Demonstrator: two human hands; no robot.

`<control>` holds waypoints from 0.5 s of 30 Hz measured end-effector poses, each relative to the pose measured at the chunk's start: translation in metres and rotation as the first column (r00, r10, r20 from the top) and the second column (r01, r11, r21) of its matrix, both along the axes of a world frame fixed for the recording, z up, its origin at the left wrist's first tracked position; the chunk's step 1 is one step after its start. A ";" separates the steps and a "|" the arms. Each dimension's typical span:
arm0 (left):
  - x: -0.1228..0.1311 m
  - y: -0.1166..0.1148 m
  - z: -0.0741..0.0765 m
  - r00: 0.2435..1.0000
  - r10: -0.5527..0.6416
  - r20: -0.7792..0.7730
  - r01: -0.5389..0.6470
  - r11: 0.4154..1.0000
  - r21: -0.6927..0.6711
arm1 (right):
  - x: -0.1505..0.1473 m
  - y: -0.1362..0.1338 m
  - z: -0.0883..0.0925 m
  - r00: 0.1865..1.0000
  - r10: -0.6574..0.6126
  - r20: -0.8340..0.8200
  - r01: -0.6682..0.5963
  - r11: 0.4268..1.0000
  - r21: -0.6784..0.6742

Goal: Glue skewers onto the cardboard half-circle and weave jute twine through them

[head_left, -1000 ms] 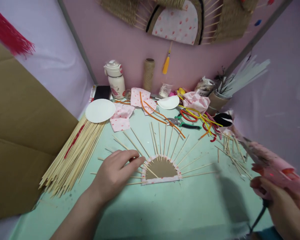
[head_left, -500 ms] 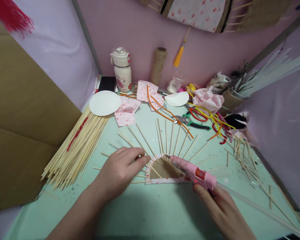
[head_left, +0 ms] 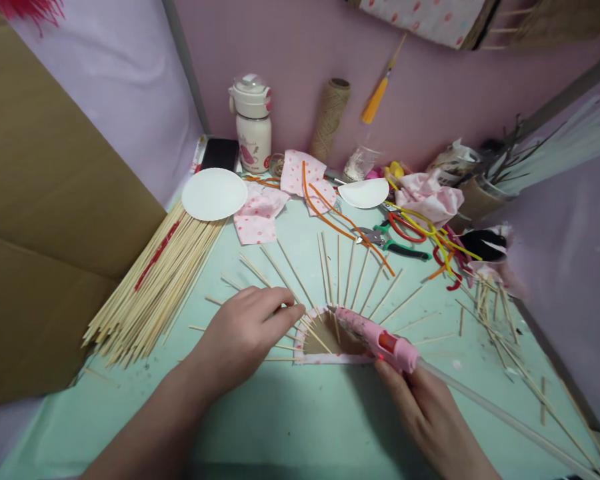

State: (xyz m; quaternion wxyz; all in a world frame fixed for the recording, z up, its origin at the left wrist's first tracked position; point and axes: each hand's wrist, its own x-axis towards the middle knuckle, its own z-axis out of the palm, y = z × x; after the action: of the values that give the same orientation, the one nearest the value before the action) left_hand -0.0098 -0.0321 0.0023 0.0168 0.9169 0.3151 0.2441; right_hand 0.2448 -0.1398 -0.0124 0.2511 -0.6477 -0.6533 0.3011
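In my right hand (head_left: 420, 403) is a pink hot glue gun (head_left: 380, 337), with a clear glue stick (head_left: 485, 400) trailing out of its back. The nozzle is at the curved edge of a half-round cardboard piece (head_left: 350, 343) with a pink patterned fabric rim. Thin wooden sticks (head_left: 364, 281) fan outward from that rim on the table. My left hand (head_left: 253, 327) is over the rim's left side, thumb and forefinger closed on a wooden stick (head_left: 323, 342) whose end reaches across the cardboard. The hand covers part of the left sticks.
A thick bundle of sticks (head_left: 145, 287) lies at left beside a cardboard box (head_left: 55, 220), a white paper disc (head_left: 215, 194) on its top end. Behind are a bottle (head_left: 254, 137), twine roll (head_left: 331, 117), fabric scraps (head_left: 260, 217) and green-handled pliers (head_left: 405, 250). Loose sticks (head_left: 505, 340) lie right.
The view has shifted slightly, so the background sits differently. The glue gun has moved a little left along the rim. My left hand keeps nearly the same place.
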 end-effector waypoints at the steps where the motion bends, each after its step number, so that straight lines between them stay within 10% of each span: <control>1: 0.001 0.000 0.000 1.000 -0.005 0.006 0.005 1.000 0.000 | -0.001 0.001 0.001 1.000 0.001 -0.004 -0.001 1.000 0.005; 15: 0.043 -0.030 0.007 0.983 0.083 0.161 -0.080 0.996 -0.027 | -0.003 -0.020 0.020 0.974 -0.198 -0.106 0.210 0.971 0.118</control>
State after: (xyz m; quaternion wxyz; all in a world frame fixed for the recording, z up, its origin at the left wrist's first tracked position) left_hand 0.0329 -0.0623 0.0094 0.0414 0.8802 0.3525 0.3150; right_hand 0.2415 -0.1595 0.0075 0.3523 -0.6789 -0.5888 0.2611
